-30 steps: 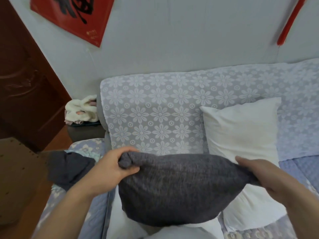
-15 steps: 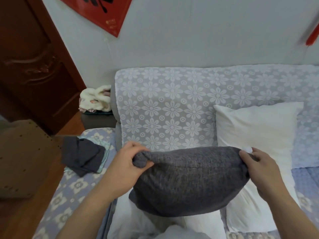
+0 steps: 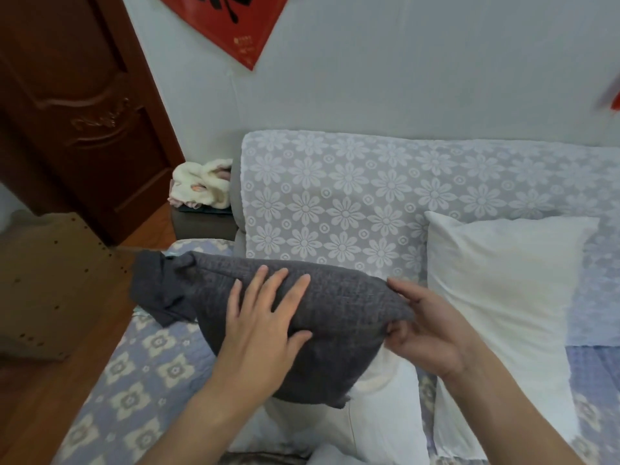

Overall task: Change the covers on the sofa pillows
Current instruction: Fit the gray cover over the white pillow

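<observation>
Change since half a second ago: my left hand (image 3: 265,325) has let go of the bunched corner it was pinching and now lies flat on the grey pillow cover (image 3: 335,317). That left corner of the cover, no longer held, sticks out in a loose knot towards the sofa arm. My view has also swung left and down, so more of the brown door (image 3: 84,105) shows.

Left arm: comes up from the bottom edge of the view, forearm bare, wrist straight, palm down on the front face of the covered pillow.

Left hand: open, fingers (image 3: 255,283) straight and spread, pressing on the grey knit; it grips nothing.

Right arm: enters from the lower right, bent in towards the pillow's right end.

Right hand (image 3: 424,327): cupped round the right corner of the grey pillow cover, thumb along the top edge and fingers curled underneath, holding the cloth.

Task thing: the grey cover sits over the upper part of a white pillow insert (image 3: 375,427), whose bare lower part pokes out below, in front of me above the sofa seat (image 3: 144,364).

Second pillow: a bare white pillow (image 3: 510,280) leans upright against the flower-patterned sofa back (image 3: 352,199), just right of my right hand.

Other: a second dark grey cloth (image 3: 151,286) lies on the seat beside the loose corner.
</observation>
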